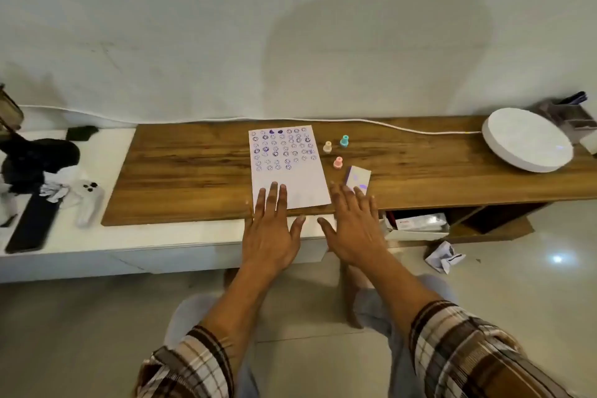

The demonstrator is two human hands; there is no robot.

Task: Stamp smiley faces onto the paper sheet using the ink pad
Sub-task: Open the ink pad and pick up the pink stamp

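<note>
A white paper sheet (290, 181) lies on the wooden tabletop (193, 165), its upper part covered with rows of purple smiley stamps. To its right stand three small stamps: a cream one (327, 147), a teal one (344, 141) and a pink one (338, 162). A white ink pad case (358, 178) with purple smears lies near the table's front edge. My left hand (271, 229) rests flat with its fingertips on the sheet's lower edge, holding nothing. My right hand (353, 226) is spread flat beside the sheet, its fingertips just short of the ink pad.
A round white disc (526, 139) with a white cable (387, 124) sits at the right end. On the white counter at left lie a game controller (89, 200), a dark flat device (30, 226) and black objects. Crumpled paper (444, 257) lies on the floor.
</note>
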